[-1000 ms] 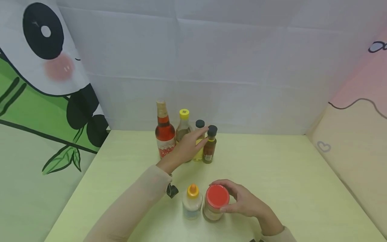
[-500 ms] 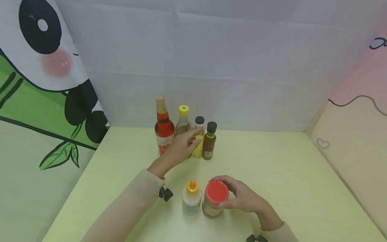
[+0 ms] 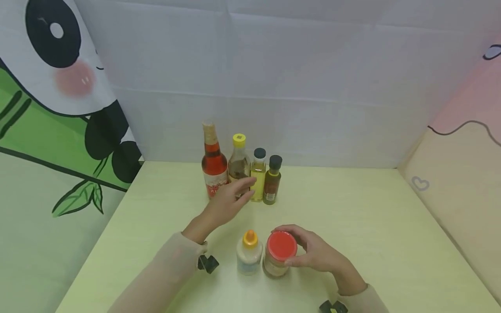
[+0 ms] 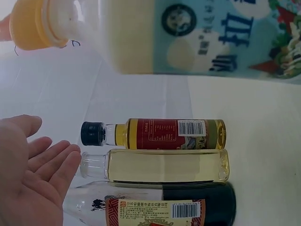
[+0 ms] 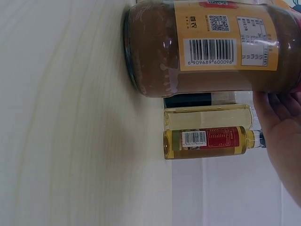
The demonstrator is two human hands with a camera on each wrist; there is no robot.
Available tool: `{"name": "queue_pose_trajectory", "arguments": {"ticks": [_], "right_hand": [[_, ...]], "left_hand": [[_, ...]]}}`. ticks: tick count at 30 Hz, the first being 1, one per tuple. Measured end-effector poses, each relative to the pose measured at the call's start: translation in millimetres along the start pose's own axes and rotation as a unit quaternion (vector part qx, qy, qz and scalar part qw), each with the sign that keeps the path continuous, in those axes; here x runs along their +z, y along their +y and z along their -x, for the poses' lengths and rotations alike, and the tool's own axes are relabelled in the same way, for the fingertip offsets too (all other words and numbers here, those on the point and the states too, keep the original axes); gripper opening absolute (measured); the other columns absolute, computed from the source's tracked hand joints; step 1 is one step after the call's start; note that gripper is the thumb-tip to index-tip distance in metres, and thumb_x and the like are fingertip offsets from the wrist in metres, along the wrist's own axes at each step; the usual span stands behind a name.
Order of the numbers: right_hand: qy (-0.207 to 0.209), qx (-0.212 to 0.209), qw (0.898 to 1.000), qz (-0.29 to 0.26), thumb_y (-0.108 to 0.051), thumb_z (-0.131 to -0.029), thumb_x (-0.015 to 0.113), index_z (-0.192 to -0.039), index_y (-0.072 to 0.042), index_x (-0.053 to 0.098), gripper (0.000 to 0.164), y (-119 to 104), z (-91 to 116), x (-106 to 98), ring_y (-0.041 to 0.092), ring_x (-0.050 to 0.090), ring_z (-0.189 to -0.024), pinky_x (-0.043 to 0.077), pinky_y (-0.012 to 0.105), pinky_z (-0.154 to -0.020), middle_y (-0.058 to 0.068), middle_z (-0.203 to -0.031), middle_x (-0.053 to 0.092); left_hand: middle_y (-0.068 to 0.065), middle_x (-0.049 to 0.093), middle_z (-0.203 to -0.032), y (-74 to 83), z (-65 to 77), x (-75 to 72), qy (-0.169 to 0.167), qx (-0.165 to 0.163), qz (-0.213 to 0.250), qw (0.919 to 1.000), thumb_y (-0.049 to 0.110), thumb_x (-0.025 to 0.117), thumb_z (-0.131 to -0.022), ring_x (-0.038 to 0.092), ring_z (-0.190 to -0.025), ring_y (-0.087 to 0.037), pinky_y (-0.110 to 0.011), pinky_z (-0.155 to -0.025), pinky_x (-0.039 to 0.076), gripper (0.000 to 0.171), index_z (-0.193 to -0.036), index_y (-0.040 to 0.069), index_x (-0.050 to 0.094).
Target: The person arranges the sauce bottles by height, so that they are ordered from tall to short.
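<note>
My right hand (image 3: pixel 318 252) grips a glass jar (image 5: pixel 211 52) with a red lid (image 3: pixel 282 245), thumb and fingers round its upper part. Brown contents and an orange label show in the right wrist view. Just left of the jar stands a salad dressing squeeze bottle (image 3: pixel 248 261) with a yellow cap, upright. My left hand (image 3: pixel 227 201) reaches toward the back row, its fingers loosely extended and holding nothing. In the head view it overlaps the yellow-capped bottle (image 3: pixel 238 164). Its fingertips lie near the slim pale-yellow bottle (image 3: pixel 258 176) in that view.
At the row's left end stands a tall red bottle (image 3: pixel 215 167); at its right end, a small dark-capped bottle (image 3: pixel 272 184). The pale table (image 3: pixel 352 217) meets a white back sheet (image 3: pixel 293 78). Printed cloth sides (image 3: pixel 462 182) flank it.
My left hand has drawn back to the left and nearer, away from the two dark-capped bottles, which show more fully. My right hand stays on the jar. The head view has shifted slightly.
</note>
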State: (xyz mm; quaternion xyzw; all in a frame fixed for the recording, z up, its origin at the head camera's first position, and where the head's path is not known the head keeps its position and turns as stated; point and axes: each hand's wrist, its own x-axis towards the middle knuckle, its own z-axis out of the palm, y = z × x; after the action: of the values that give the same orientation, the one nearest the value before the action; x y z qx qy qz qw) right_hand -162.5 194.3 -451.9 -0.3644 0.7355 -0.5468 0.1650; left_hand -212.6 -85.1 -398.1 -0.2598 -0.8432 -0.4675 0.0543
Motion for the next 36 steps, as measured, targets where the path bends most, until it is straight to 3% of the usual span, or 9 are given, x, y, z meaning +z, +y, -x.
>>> {"name": "queue_pose_trajectory", "arguments": {"ticks": [4,14,21,36], "right_hand": [[-0.001,-0.001,1.000,0.000,-0.011,-0.084,0.077,-0.137,-0.007,0.049,0.060,0.3,-0.5,-0.2,0.023,0.051,-0.121,0.038,0.036,-0.105,0.004,-0.131,0.058],[0.002,-0.005,1.000,-0.006,-0.010,-0.083,0.077,-0.136,-0.005,0.049,0.060,1.7,-0.6,0.2,0.023,0.051,-0.122,0.037,0.034,-0.105,0.005,-0.131,0.058],[0.002,-0.001,1.000,-0.008,-0.010,-0.083,0.077,-0.136,-0.006,0.049,0.061,0.8,-0.5,0.4,0.023,0.050,-0.123,0.036,0.033,-0.106,0.006,-0.131,0.057],[0.002,-0.001,1.000,-0.005,-0.008,-0.083,0.077,-0.136,-0.004,0.048,0.061,1.8,-1.2,-0.5,0.022,0.050,-0.122,0.036,0.032,-0.106,0.007,-0.131,0.057]], "left_hand": [[-0.014,0.057,-0.134,-3.1,8.1,3.1,-0.002,-0.017,0.018,0.9997,0.018,0.059,-0.100,0.061,-0.113,-0.025,-0.036,-0.091,0.051,0.041,-0.137,0.003,0.053],[-0.010,0.059,-0.132,-11.0,25.0,9.2,-0.004,-0.024,0.039,0.9989,0.018,0.059,-0.099,0.058,-0.117,-0.021,-0.035,-0.094,0.049,0.039,-0.135,0.005,0.055],[-0.010,0.061,-0.128,-14.0,34.4,10.6,-0.026,-0.017,0.048,0.9984,0.015,0.059,-0.099,0.059,-0.115,-0.026,-0.040,-0.093,0.049,0.037,-0.134,0.002,0.056],[-0.009,0.063,-0.127,-33.3,50.4,15.3,-0.082,-0.007,0.119,0.9894,0.014,0.056,-0.100,0.059,-0.116,-0.025,-0.038,-0.097,0.047,0.033,-0.131,0.003,0.058]]}}
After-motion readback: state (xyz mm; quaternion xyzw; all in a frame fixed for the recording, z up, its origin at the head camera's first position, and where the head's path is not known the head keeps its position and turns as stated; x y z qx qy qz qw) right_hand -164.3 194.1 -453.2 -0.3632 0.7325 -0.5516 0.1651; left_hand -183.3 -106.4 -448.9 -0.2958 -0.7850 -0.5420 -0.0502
